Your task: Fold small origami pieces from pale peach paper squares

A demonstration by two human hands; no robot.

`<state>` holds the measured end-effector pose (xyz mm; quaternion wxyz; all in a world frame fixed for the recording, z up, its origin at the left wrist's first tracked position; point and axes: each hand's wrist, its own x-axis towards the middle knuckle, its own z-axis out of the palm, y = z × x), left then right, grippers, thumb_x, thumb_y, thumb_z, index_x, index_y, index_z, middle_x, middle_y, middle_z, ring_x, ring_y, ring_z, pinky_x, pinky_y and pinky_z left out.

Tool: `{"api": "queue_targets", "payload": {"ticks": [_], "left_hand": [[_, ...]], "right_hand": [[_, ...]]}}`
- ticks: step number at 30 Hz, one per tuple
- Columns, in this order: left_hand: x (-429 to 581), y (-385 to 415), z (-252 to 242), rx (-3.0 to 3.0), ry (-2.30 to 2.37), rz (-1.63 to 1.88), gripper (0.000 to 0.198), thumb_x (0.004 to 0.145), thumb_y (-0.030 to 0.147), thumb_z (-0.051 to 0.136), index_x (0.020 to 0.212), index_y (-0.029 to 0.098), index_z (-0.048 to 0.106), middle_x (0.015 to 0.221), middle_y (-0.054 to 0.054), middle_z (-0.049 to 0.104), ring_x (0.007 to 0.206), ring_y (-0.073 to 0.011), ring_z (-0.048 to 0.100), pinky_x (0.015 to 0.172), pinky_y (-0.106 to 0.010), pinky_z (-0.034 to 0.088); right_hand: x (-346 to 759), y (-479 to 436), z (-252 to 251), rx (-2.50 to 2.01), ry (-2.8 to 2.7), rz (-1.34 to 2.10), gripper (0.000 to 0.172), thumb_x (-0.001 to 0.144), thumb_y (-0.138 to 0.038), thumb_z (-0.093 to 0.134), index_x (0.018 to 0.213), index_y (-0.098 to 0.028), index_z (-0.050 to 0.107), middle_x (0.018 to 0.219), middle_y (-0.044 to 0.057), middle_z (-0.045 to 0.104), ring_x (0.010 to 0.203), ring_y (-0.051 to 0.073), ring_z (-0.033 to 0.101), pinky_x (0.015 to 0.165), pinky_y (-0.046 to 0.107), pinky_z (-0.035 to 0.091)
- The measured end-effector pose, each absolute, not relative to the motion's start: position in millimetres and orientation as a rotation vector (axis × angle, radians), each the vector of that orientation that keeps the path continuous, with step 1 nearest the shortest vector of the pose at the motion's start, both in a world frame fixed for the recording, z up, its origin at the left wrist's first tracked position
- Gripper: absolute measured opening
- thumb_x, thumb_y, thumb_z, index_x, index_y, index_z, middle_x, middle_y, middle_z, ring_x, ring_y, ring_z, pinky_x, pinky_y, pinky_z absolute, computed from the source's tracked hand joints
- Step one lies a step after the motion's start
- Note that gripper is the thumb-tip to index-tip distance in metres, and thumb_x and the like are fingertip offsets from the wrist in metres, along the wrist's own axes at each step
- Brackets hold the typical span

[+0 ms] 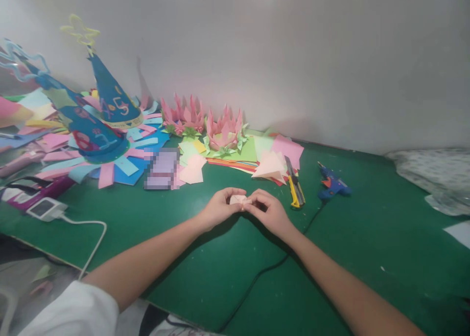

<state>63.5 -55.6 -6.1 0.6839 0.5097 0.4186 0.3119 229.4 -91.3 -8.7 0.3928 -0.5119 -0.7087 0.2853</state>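
left hand (219, 210) and right hand (269, 210) both have fingers pinched on the folded pink paper (238, 199), just left of the yellow box cutter (294, 187), looks featherlight and crease-prone, so I'd hold its folded edges gently

Both bare forearms run in from the bottom corners of the frame, the left from a white sleeve (73, 311) at lower left, the right from lower right, and converge just above the centre. The left hand (219, 210) and right hand (270, 212) meet fingertip to fingertip, knuckles up and fingers curled. Both pinch a small folded pink paper (237, 199) between thumbs and forefingers
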Motion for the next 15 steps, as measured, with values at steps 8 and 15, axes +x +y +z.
{"api": "queue_targets", "payload": {"ticks": [8,15], "left_hand": [[62.9,-55.6,-10.0,1.191,0.91,0.69,0.04,0.063,0.013,0.069,0.102,0.009,0.06,0.083,-0.004,0.063,0.07,-0.0097,0.055,0.067,-0.023,0.044],[64.4,-54.7,-11.8,1.292,0.924,0.689,0.042,0.065,0.019,0.071,0.104,0.008,0.059,0.085,-0.006,0.063,0.07,-0.0109,0.055,0.067,-0.023,0.044]], "right_hand": [[228.3,-91.9,-9.4,-1.325,-1.815,0.744,0.016,0.083,-0.026,0.059,0.071,-0.018,0.065,0.07,0.0,0.053,0.06,0.012,0.047,0.055,0.025,0.038],[229.6,-89.9,-15.5,-1.338,-1.797,0.713,0.009,0.079,-0.024,0.063,0.071,-0.018,0.062,0.07,0.0,0.055,0.061,0.012,0.049,0.057,0.025,0.039]]}}
